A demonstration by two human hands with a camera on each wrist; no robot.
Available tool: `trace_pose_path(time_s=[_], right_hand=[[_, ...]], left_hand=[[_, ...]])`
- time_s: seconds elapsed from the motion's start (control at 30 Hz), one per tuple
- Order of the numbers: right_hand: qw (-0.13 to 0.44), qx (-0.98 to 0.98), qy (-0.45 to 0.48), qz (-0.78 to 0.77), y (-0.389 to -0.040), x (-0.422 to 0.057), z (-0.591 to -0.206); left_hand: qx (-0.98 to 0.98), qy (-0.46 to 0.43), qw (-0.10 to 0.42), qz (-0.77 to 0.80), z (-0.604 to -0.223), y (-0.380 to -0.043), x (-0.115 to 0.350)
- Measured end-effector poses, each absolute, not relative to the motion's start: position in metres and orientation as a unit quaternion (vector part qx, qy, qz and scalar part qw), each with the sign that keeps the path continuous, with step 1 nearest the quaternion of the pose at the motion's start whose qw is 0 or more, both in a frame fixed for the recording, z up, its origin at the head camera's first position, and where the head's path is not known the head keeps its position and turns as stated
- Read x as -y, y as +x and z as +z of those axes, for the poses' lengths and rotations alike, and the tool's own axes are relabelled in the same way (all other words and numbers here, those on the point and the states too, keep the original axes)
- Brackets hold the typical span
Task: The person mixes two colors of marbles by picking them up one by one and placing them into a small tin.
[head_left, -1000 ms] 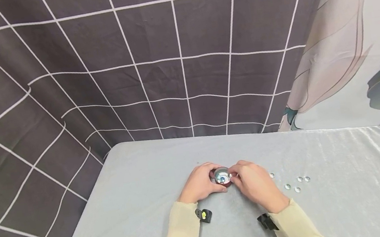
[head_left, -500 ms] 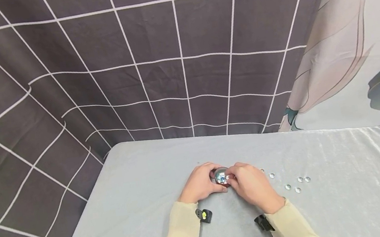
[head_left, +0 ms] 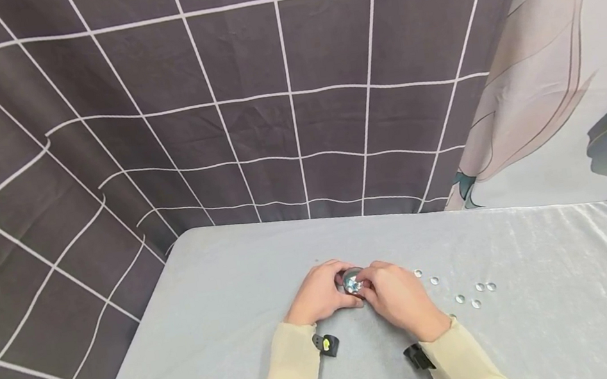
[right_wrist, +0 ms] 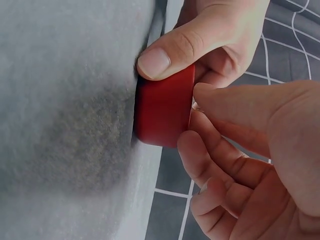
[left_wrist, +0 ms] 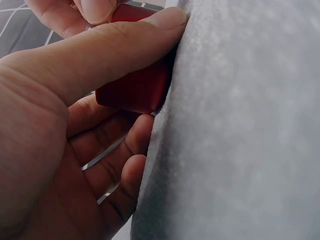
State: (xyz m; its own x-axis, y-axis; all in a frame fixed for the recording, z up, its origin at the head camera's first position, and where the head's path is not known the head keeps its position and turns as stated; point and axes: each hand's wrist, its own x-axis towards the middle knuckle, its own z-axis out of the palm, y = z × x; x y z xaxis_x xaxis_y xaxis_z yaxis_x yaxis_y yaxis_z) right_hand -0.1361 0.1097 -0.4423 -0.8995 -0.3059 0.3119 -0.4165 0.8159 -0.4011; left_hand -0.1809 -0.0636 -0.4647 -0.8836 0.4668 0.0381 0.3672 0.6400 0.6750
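Note:
A small red bowl [right_wrist: 162, 110] with a shiny metallic inside stands on the cloth-covered table; bluish and clear glass pieces show inside it in the head view. My left hand [head_left: 318, 291] holds the bowl from the left, thumb along its near side and fingers around the far side. Over its right rim is my right hand [head_left: 399, 292], thumb and forefinger pinching a clear glass bead [right_wrist: 195, 106], mostly hidden by the fingertips. In the left wrist view, the left thumb lies across the red wall and covers part of it.
Several clear, round glass beads [head_left: 460, 299] lie scattered on the pale grey tablecloth [head_left: 224, 291] to the right of my right hand. A dark checked curtain [head_left: 259, 124] hangs behind and at the left; a leaf-patterned curtain [head_left: 539, 85] hangs at the right.
My right hand has moved slightly left, its fingertips going farther over the bowl with the bead. More loose beads show beside it. The left hand and bowl stay put.

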Motion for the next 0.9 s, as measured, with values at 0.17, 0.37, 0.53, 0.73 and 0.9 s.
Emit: trace_pose_path(time_s=[0.17,0.37,0.53,0.73,0.9], right_hand=[[0.101,0.948,0.186,0.240,-0.1362,-0.1082,-0.4415],[0.088,0.949,0.180,0.243,-0.1361,-0.1077,-0.4420],[0.084,0.947,0.182,0.249,-0.1359,-0.1076,-0.4420],[0.081,0.948,0.182,0.248,-0.1357,-0.1076,-0.4433],[0.081,0.948,0.183,0.248,-0.1357,-0.1078,-0.4443]], left_hand=[[-0.903,0.229,0.071,0.358,-0.4655,-0.1808,0.0638],[-0.903,0.229,0.069,0.357,-0.4664,-0.1813,0.0638],[-0.902,0.230,0.068,0.358,-0.4658,-0.1814,0.0637],[-0.903,0.228,0.071,0.356,-0.4649,-0.1815,0.0635],[-0.904,0.228,0.070,0.355,-0.4652,-0.1813,0.0634]])
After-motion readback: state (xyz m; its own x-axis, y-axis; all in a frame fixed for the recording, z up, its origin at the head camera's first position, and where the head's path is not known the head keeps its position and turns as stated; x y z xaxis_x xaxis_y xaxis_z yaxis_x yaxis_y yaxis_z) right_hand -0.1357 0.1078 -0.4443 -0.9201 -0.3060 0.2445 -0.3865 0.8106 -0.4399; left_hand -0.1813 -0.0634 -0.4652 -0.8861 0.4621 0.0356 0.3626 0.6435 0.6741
